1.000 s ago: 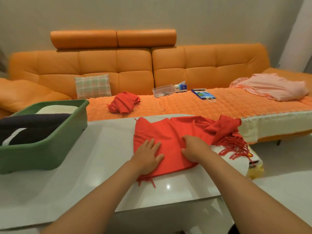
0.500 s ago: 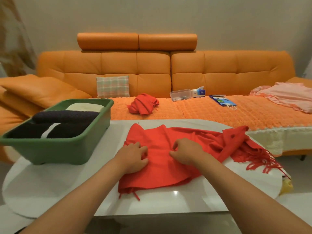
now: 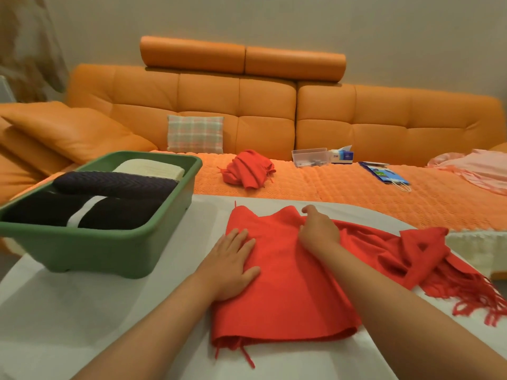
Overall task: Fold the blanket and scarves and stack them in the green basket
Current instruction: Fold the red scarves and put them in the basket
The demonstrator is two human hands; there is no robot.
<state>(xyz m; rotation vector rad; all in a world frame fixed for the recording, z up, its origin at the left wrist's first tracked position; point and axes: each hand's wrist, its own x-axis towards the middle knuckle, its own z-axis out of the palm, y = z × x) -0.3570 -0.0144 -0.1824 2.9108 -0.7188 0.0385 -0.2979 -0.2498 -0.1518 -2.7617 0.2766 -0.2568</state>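
White table (image 3: 82, 311) before an orange sofa (image 3: 356, 119)
Red scarf (image 3: 288, 283) runs towards the right edge; left hand (image 3: 233, 264) flat on it, right hand (image 3: 319, 229) pinching its cloth

Orange leather sofa (image 3: 274, 111), plain beige wall (image 3: 274, 20), glossy white table (image 3: 82, 311)

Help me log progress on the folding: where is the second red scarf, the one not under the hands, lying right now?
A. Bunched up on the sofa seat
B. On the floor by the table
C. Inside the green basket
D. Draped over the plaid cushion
A: the bunched red scarf lies on the sofa's orange seat cover, behind the white table and apart from the green basket and the plaid cushion.
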